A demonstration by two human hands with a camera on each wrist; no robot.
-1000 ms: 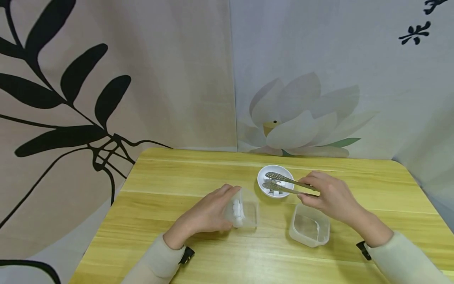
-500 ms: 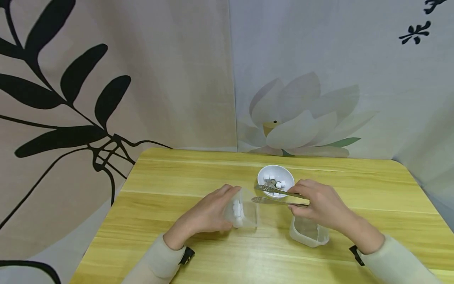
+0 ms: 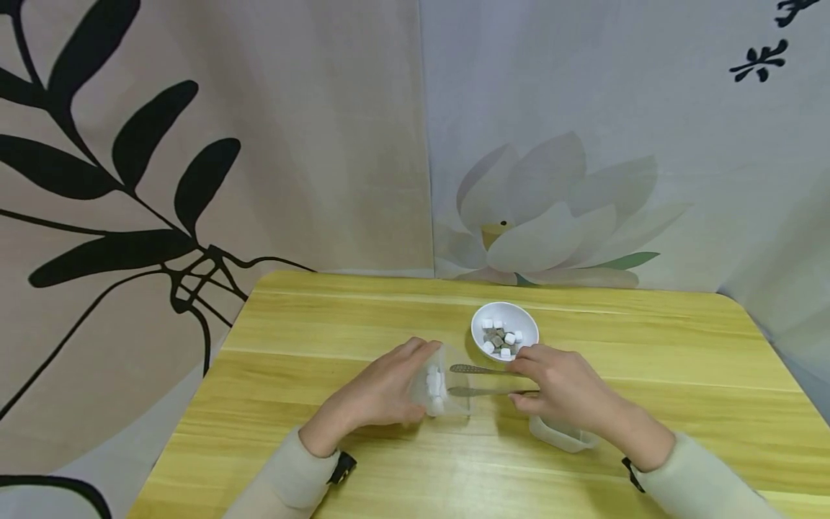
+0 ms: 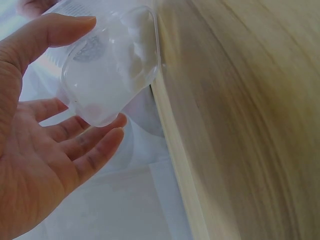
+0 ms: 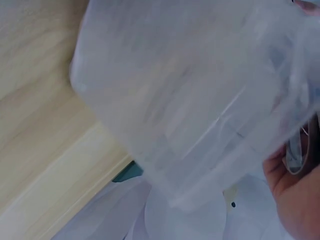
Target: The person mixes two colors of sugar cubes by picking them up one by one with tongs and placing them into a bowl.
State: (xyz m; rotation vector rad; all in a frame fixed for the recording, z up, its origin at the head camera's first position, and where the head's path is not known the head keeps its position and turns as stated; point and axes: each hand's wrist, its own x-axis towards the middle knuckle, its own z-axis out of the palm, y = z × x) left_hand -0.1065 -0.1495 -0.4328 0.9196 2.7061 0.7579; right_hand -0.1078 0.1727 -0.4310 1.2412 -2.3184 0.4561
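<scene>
My left hand (image 3: pixel 382 389) grips a clear plastic container (image 4: pixel 95 75) tipped on its side on the wooden table, its mouth facing right. Several white cubes (image 3: pixel 433 382) lie inside along its lower part. In my right hand (image 3: pixel 560 382) is a pair of metal tongs (image 3: pixel 476 369) with perforated ends, held between thumb and fingers. Their two arms stand apart, and the tips overlap the container's mouth in the head view, nothing between them. A white bowl (image 3: pixel 529 322) behind the right hand contains white cubes and grey-brown cubes.
A second translucent container (image 3: pixel 563 437) stands upright beneath my right hand, partly hidden by it; it fills much of the right wrist view. The table (image 3: pixel 363 303) meets a printed curtain (image 3: pixel 350 144) at its back edge.
My right hand has carried the tongs from over the white bowl leftward and nearer to me, to the tipped container's mouth. The left hand and its container have stayed put.
</scene>
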